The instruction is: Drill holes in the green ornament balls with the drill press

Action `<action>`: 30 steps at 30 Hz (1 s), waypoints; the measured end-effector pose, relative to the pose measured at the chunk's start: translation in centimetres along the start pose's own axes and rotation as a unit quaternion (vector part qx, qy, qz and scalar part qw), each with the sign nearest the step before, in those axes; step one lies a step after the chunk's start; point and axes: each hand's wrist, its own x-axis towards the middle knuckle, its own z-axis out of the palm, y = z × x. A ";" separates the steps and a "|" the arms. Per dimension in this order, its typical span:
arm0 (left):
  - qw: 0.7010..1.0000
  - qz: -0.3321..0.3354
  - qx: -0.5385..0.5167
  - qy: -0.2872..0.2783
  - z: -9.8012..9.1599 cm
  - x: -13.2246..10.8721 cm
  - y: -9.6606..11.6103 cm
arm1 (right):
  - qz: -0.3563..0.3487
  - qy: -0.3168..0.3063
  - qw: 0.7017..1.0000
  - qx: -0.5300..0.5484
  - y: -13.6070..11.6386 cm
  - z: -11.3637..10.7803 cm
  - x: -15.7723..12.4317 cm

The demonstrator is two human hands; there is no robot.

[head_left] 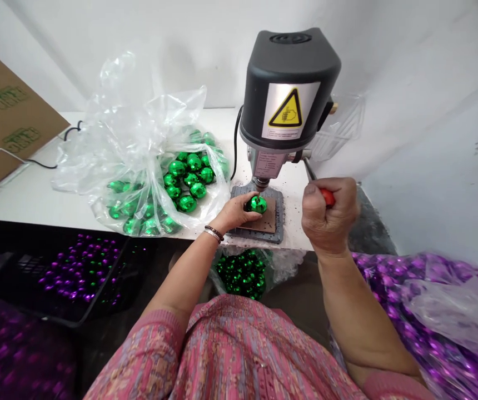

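Your left hand (pixel 234 214) cups a shiny green bauble (pixel 257 204), fingers curved over it and pressing it down on the brown pad (pixel 265 224) atop the grey base plate (pixel 259 236) of a bench drill (pixel 289 83). A round thing would likely roll on that flat pad, which would explain the steadying grip. The bauble sits directly below the drill's spindle (pixel 261 183); your hand hides whether the two touch.

Your right hand (pixel 330 214) is closed in a fist around a red-handled lever (pixel 327 195) at the drill's side, apparently placed for pulling the head down.

Containers: on the tabletop (pixel 26 191), a clear plastic bag (pixel 118 114) lies open beside the drill, full of green baubles (pixel 187 203), within easy reach of your left hand. Below the tabletop's edge, a second bag (pixel 283 266) holds darker green baubles (pixel 243 272). To your left, a black crate (pixel 84 303) carries purple and green baubles (pixel 78 266) in rows.
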 end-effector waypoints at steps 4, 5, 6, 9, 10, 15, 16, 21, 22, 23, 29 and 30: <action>1.000 0.007 0.010 0.005 -0.2 -0.3 0.5 | -0.013 0.030 0.999 0.011 0.6 0.7 -0.9; 1.000 0.009 0.009 0.005 -0.2 -0.3 0.5 | -0.020 0.035 0.999 0.016 0.8 0.9 -1.2; 1.000 0.010 0.008 0.002 -0.3 -0.3 0.5 | -0.027 0.039 0.999 0.021 1.0 1.1 -1.5; 1.000 0.015 0.002 -0.011 -0.2 -0.3 0.4 | -0.017 0.060 0.997 0.043 1.1 1.7 -2.1; 1.000 0.014 0.001 -0.012 -0.2 -0.3 0.3 | -0.006 0.071 0.996 0.049 1.0 1.8 -2.1; 1.000 0.006 0.001 0.012 0.2 -0.5 0.1 | 0.059 0.090 0.993 0.056 -1.0 1.3 1.0; 1.000 0.011 -0.004 0.014 0.2 -0.6 0.0 | 0.080 0.081 0.991 0.066 -1.4 1.1 1.9; 0.996 0.085 0.009 0.009 -0.1 -2.7 -0.2 | 0.145 0.047 0.984 0.089 -2.3 0.6 4.2; 0.995 0.099 0.012 0.003 -0.3 -3.3 -0.1 | 0.151 0.043 0.984 0.088 -2.2 0.5 4.1; 0.994 0.111 0.010 -0.006 -0.6 -4.1 -0.1 | 0.152 0.041 0.984 0.084 -2.1 0.5 4.0; 0.993 0.106 -0.017 0.053 -3.6 -6.7 -0.6 | 0.148 0.047 0.984 0.087 -1.3 0.7 3.4; 0.991 0.082 0.017 0.104 -4.5 -6.7 -0.9 | 0.148 0.048 0.984 0.090 -1.2 0.7 3.3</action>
